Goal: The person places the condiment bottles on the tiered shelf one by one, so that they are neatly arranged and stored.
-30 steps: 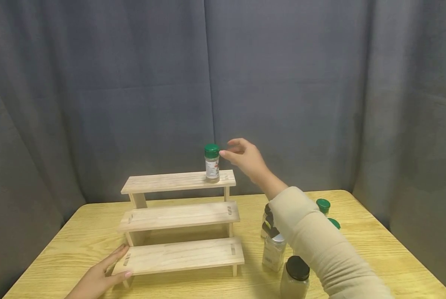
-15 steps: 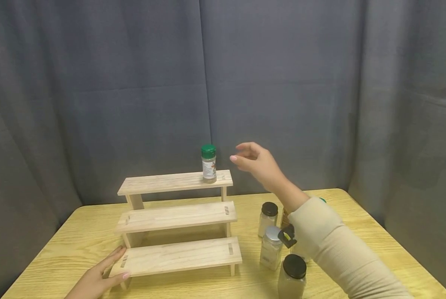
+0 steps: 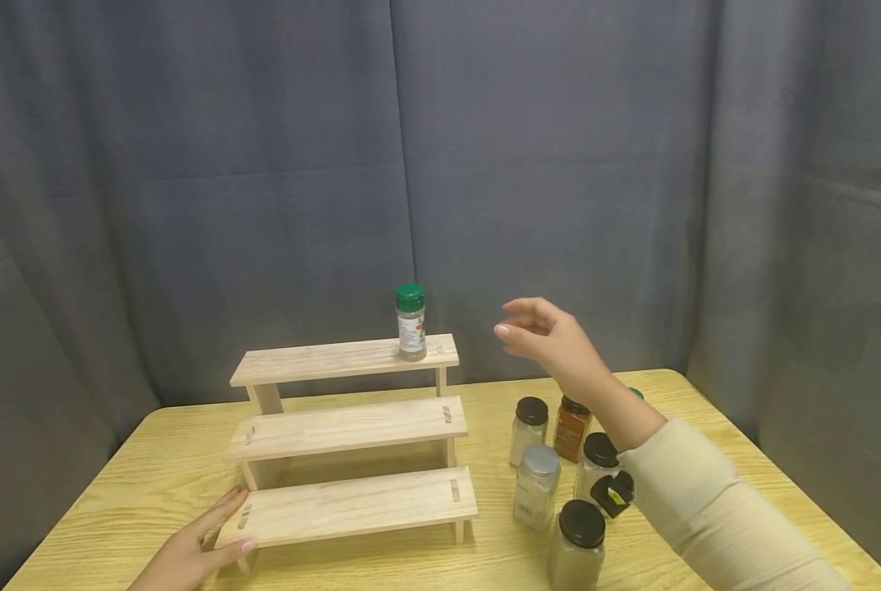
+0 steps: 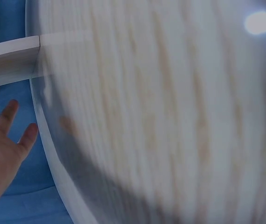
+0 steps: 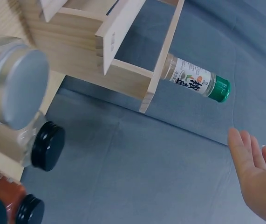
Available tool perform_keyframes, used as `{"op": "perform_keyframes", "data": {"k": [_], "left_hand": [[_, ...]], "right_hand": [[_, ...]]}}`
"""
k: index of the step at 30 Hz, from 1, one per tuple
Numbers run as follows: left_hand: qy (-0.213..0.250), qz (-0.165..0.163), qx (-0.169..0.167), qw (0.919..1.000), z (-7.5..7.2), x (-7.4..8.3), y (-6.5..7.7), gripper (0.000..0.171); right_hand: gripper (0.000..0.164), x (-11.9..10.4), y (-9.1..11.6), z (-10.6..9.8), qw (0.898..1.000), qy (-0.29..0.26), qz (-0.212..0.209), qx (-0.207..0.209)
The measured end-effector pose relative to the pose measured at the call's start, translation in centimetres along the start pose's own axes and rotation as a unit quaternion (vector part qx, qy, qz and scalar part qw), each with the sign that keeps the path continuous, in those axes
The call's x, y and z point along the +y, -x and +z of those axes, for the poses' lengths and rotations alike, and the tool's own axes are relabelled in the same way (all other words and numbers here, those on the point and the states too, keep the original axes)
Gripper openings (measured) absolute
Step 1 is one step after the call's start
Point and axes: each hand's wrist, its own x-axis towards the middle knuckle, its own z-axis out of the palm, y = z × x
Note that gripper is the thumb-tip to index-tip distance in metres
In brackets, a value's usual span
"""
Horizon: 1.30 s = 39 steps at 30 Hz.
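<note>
A three-step wooden rack (image 3: 351, 423) stands on the table. My left hand (image 3: 192, 548) holds its lowest step (image 3: 359, 505) at the left end, thumb on the front edge and fingers at the back corner. On the top step, towards the right end, stands a spice jar (image 3: 412, 332) with a green lid, white label and pale contents. My right hand (image 3: 554, 341) is in the air right of this jar, apart from it, its fingers loosely bent with nothing between them. In the right wrist view the labelled jar (image 5: 191, 77) shows beyond the fingertips.
Right of the rack stand several jars: a silver-lidded one (image 3: 536, 488), a black-lidded one (image 3: 577, 546) in front, a pale one (image 3: 529, 431) and a red-brown one (image 3: 572, 431) behind. A green lid (image 3: 635, 393) peeks out behind the right forearm. Grey curtains (image 3: 277, 205) surround the table (image 3: 130, 476).
My right hand has come away from the green-lidded jar and moved right and slightly down, uncovering more jars. The jar stays on the top step. My left hand keeps its place.
</note>
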Motion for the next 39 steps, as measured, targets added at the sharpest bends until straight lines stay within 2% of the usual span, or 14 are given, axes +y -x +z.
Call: {"op": "perform_keyframes", "data": {"k": [6, 23, 32, 39], "left_hand": [[0.001, -0.005, -0.002, 1.0000, 0.0, -0.2, 0.0, 0.075], [-0.002, 0.000, 0.001, 1.0000, 0.0, 0.3, 0.4, 0.075], [0.012, -0.005, -0.003, 0.9999, -0.1, 0.2, 0.5, 0.074], [0.006, 0.004, 0.003, 1.0000, 0.0, 0.2, 0.6, 0.074]], "right_hand": [[0.050, 0.3, 1.5, -0.9, 1.000, 0.012, 0.017, 0.001], [0.042, 1.3, 5.8, -2.7, 0.999, -0.023, 0.005, 0.022], [0.031, 2.5, 7.7, -3.2, 0.999, -0.042, -0.011, 0.018], [0.025, 3.5, 9.6, -3.6, 0.999, -0.038, 0.000, 0.016]]}}
